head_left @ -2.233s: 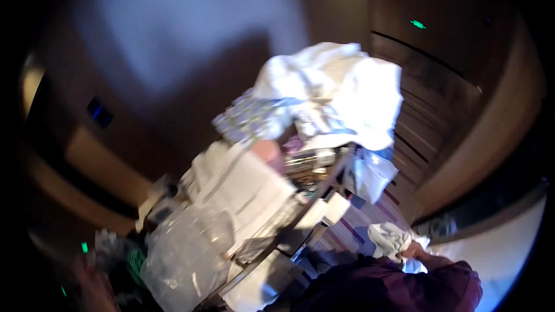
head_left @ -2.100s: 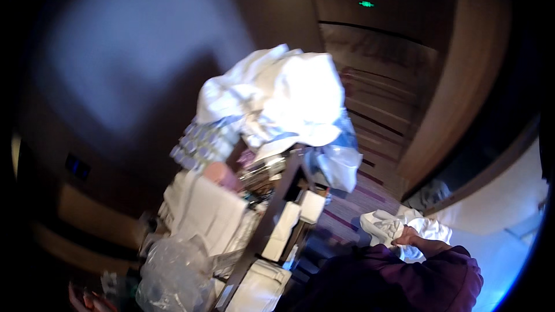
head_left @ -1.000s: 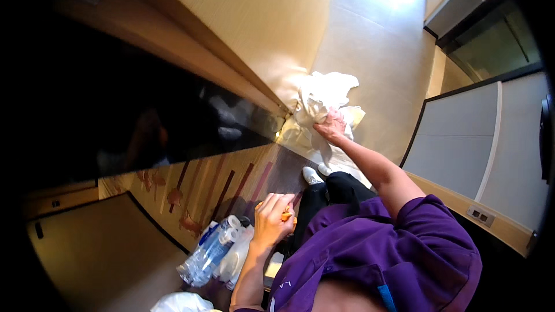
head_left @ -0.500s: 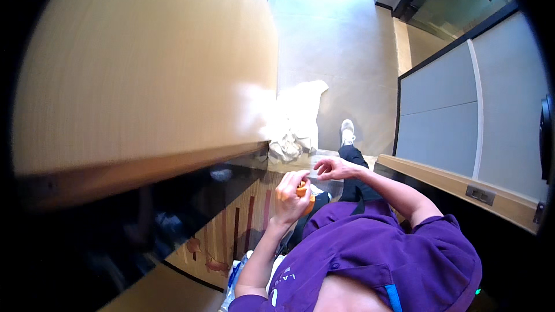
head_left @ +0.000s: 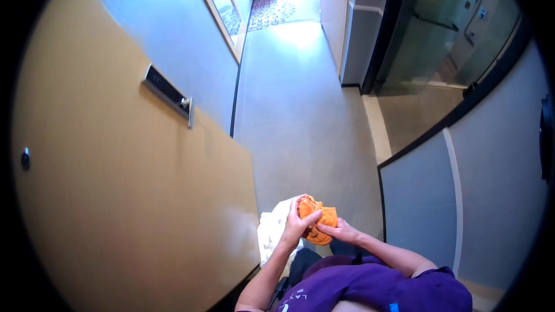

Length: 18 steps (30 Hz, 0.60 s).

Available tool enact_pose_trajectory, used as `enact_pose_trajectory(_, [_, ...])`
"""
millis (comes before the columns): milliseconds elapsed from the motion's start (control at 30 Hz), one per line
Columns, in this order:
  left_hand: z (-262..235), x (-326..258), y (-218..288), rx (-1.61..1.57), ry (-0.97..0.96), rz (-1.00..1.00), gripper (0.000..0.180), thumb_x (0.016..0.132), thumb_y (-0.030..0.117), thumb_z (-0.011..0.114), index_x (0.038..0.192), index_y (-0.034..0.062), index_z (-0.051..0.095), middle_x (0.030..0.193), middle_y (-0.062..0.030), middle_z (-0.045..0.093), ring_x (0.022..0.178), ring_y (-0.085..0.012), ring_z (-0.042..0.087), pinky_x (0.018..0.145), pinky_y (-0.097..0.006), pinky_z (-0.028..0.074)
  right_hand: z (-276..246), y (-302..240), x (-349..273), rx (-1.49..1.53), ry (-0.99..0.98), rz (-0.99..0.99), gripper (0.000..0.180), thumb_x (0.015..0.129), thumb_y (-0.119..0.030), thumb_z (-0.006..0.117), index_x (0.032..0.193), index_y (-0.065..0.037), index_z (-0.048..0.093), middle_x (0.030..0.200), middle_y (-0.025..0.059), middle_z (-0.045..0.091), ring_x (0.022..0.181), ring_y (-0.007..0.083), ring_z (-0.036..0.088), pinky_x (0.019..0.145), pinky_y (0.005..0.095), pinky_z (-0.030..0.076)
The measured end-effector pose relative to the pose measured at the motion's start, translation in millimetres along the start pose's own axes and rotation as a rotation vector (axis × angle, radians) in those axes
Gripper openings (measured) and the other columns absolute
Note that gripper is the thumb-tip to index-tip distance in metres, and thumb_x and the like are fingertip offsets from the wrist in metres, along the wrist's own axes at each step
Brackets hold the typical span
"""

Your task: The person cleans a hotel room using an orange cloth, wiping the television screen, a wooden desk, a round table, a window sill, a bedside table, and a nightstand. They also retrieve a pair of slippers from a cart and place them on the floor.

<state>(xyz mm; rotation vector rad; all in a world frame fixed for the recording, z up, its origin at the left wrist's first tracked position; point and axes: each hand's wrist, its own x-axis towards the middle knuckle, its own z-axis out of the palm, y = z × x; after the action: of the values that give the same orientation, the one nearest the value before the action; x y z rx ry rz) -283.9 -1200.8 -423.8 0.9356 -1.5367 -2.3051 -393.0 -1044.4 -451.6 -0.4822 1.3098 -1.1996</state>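
Observation:
A bunched orange cloth [head_left: 317, 234] is held in front of my body by both hands. My left hand [head_left: 296, 222] grips its left side, thumb pressed across the front. From the right, my right hand [head_left: 341, 231] pinches the cloth's edge with the thumb on top; its other fingers are partly hidden behind the fabric. Below and left of the cloth, white crumpled fabric [head_left: 272, 234] lies on the floor against the door's edge, partly covered by my left hand and forearm.
A wooden door [head_left: 191, 196] with a dark lock plate and handle [head_left: 169, 95] stands at the left. The grey corridor floor [head_left: 295, 110] runs ahead to a patterned carpet [head_left: 272, 14]. Grey wall panels [head_left: 419, 208] and a glass door [head_left: 416, 40] line the right.
My view has lifted along the corridor, bringing the door handle into sight. My right hand has come onto the orange cloth, which now shows more fully between both hands.

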Motion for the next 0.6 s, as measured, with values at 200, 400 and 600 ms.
enact_pose_trajectory(200, [12.1, 112.1, 88.3, 0.149, -0.057, 0.054, 0.086, 0.081, 0.019, 0.084, 0.147, -0.0008, 0.032, 0.132, -0.0152, 0.055, 0.123, -0.0213, 0.057, 0.104, -0.036, 0.049, -76.0, -99.4, 86.5, -0.096, 0.091, -0.148, 0.038, 0.104, -0.032, 0.058, 0.128, -0.002, 0.061, 0.117, 0.0023, 0.066, 0.107, 0.0114, 0.060, 0.095, 0.0303, 0.049])
enact_pose_trajectory(400, [-45.9, 233.7, 115.5, 0.056, 0.005, 0.034, 0.073, 0.078, 0.000, 0.079, 0.140, 0.0000, 0.040, 0.130, -0.0134, 0.059, 0.118, -0.0218, 0.061, 0.100, -0.035, 0.052, -108.9, -195.4, 197.8, -0.094, 0.419, -0.302, 0.034, 0.102, -0.030, 0.061, 0.115, 0.001, 0.067, 0.099, 0.0032, 0.071, 0.092, 0.0106, 0.063, 0.082, 0.0306, 0.052])
enact_pose_trajectory(600, [-74.2, 375.5, 166.2, 0.095, 0.241, 0.096, 0.071, 0.075, 0.004, 0.081, 0.135, 0.0004, 0.044, 0.121, -0.0121, 0.059, 0.107, -0.0217, 0.064, 0.091, -0.034, 0.056, -136.6, -275.3, 292.7, 0.031, 0.438, -0.338, 0.032, 0.101, -0.028, 0.061, 0.114, 0.001, 0.068, 0.099, 0.0021, 0.071, 0.091, 0.0104, 0.064, 0.081, 0.0304, 0.052])
